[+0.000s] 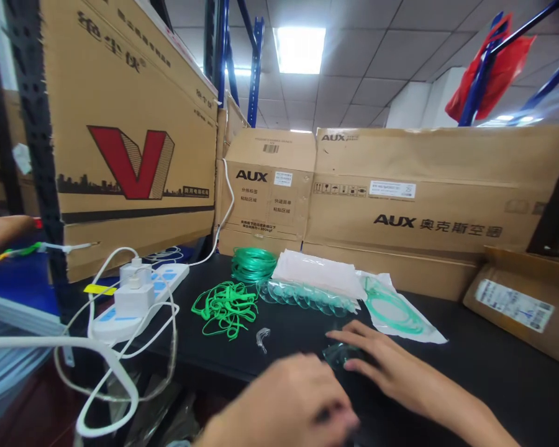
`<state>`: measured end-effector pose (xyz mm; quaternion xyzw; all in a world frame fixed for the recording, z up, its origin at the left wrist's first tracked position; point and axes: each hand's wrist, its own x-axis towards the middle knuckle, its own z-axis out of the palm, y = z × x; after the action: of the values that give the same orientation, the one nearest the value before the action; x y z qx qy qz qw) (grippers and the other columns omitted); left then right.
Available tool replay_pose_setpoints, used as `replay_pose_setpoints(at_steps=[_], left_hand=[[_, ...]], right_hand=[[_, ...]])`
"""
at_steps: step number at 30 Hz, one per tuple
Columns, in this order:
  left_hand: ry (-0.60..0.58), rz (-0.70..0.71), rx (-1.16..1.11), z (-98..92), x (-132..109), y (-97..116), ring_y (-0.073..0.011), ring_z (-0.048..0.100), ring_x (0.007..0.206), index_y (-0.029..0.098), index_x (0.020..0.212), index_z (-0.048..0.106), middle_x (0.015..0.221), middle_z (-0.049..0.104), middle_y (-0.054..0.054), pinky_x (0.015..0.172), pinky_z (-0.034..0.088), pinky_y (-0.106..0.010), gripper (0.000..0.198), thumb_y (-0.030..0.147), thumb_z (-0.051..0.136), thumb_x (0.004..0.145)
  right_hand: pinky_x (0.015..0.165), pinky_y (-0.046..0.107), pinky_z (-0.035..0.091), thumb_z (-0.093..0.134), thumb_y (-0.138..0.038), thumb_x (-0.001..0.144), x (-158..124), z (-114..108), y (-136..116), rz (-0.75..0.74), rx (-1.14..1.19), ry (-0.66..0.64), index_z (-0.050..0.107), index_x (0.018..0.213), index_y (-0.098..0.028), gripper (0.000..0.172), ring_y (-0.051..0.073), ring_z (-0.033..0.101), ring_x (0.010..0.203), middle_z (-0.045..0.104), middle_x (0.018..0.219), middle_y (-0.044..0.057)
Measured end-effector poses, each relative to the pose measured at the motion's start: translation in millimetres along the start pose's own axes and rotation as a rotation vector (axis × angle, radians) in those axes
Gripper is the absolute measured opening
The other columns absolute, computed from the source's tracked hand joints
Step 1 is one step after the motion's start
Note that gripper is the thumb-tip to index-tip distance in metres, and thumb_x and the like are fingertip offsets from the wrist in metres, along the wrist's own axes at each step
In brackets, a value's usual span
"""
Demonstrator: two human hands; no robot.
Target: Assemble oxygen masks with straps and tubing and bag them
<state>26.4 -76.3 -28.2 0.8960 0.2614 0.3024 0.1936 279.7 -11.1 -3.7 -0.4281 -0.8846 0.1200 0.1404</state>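
Note:
My right hand (391,366) lies low on the black table (494,372), its fingers stretched flat over a clear plastic mask piece (338,355). My left hand (289,403) is close to the camera and blurred, curled just left of the same piece; whether it grips anything is unclear. Ahead lie a loose pile of green elastic bands (226,305), a coil of green tubing (253,264), a row of clear masks (307,298), a stack of white bags (319,273) and one bagged green tube set (394,307). A small clear clip (262,338) sits alone.
Cardboard AUX boxes (400,205) wall the back of the table, and a big box with a red V (130,143) stands at the left. A white power strip (140,298) with chargers and looping white cables (107,366) sits at the left edge. Another person's arm (0,233) shows at far left.

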Motion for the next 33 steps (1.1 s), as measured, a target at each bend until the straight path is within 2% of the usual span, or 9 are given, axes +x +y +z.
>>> replay_pose_setpoints(at_steps=[2,4,7,9,15,20,24,30,33], left_hand=[[0.176,-0.181,0.214,-38.0,-11.7,-8.4,-0.0218,0.061,0.107,0.025,0.106,0.065,0.107,0.066,-0.003,0.099,0.048,-0.039,0.011,0.03,0.059,0.098],[0.161,-0.25,0.325,-65.4,-26.3,-17.8,-0.0213,0.057,0.115,0.027,0.11,0.063,0.117,0.062,-0.002,0.108,0.042,-0.04,0.015,0.031,0.064,0.096],[0.072,-0.274,0.408,-82.3,-42.1,-31.4,-0.0207,0.051,0.126,0.03,0.115,0.061,0.128,0.058,0.0,0.121,0.024,-0.044,0.018,0.031,0.061,0.097],[0.026,-0.278,0.434,-83.7,-44.8,-37.9,-0.0204,0.049,0.127,0.031,0.114,0.062,0.13,0.057,0.001,0.121,0.022,-0.044,0.015,0.032,0.059,0.099],[-0.032,-0.264,0.438,-86.2,-33.9,-45.6,-0.0187,0.053,0.116,0.028,0.099,0.067,0.12,0.062,0.002,0.105,0.037,-0.035,0.012,0.035,0.057,0.101],[-0.056,-0.242,0.438,-85.6,-24.2,-44.2,-0.0169,0.055,0.111,0.026,0.096,0.066,0.116,0.063,0.002,0.105,0.035,-0.034,0.019,0.035,0.052,0.104],[-0.054,-0.161,0.417,-79.7,-1.1,-33.3,-0.0164,0.054,0.107,0.025,0.095,0.064,0.112,0.063,0.002,0.098,0.038,-0.031,0.019,0.03,0.048,0.105],[-0.037,-0.032,0.264,-62.2,46.1,-19.8,-0.0143,0.059,0.102,0.022,0.097,0.06,0.112,0.062,0.0,0.092,0.044,-0.027,0.017,0.017,0.046,0.105],[-0.005,-0.004,0.241,-54.5,59.1,-22.2,-0.015,0.061,0.1,0.022,0.098,0.06,0.113,0.062,-0.001,0.09,0.046,-0.027,0.017,0.017,0.045,0.105]], right_hand=[[0.121,0.05,0.033,0.045,-0.059,0.1,-4.1,12.3,3.0,0.065,0.012,0.008,0.044,0.151,-0.041,0.054,0.03,0.038,0.148,0.044,0.159,0.005],[0.122,0.053,0.031,0.045,-0.058,0.1,-4.9,18.6,7.0,0.091,0.018,0.057,0.042,0.151,-0.044,0.053,0.03,0.036,0.149,0.043,0.159,0.003],[0.121,0.053,0.033,0.047,-0.054,0.101,-4.8,20.9,8.0,0.077,0.039,0.088,0.044,0.15,-0.045,0.05,0.03,0.038,0.149,0.047,0.157,0.002],[0.121,0.053,0.033,0.048,-0.052,0.101,-5.2,20.7,5.7,0.077,0.053,0.092,0.045,0.149,-0.045,0.049,0.03,0.038,0.148,0.048,0.156,0.002],[0.121,0.052,0.034,0.048,-0.053,0.101,-6.7,20.3,3.8,0.094,0.063,0.093,0.044,0.148,-0.049,0.047,0.028,0.038,0.149,0.048,0.156,0.0],[0.121,0.052,0.034,0.05,-0.049,0.101,-7.1,19.4,0.4,0.1,0.077,0.101,0.045,0.148,-0.047,0.047,0.028,0.039,0.148,0.048,0.156,0.002],[0.119,0.05,0.036,0.051,-0.047,0.101,-9.1,19.2,-6.7,0.098,0.083,0.142,0.048,0.147,-0.043,0.046,0.028,0.042,0.146,0.05,0.154,0.005],[0.12,0.051,0.032,0.048,-0.061,0.098,-6.6,15.9,-13.0,0.144,0.12,0.155,0.047,0.147,-0.043,0.052,0.03,0.039,0.147,0.048,0.156,0.004],[0.114,0.043,0.04,0.052,-0.053,0.099,-2.0,11.9,-13.7,0.131,0.162,0.177,0.052,0.138,-0.039,0.042,0.026,0.049,0.138,0.056,0.146,0.003]])
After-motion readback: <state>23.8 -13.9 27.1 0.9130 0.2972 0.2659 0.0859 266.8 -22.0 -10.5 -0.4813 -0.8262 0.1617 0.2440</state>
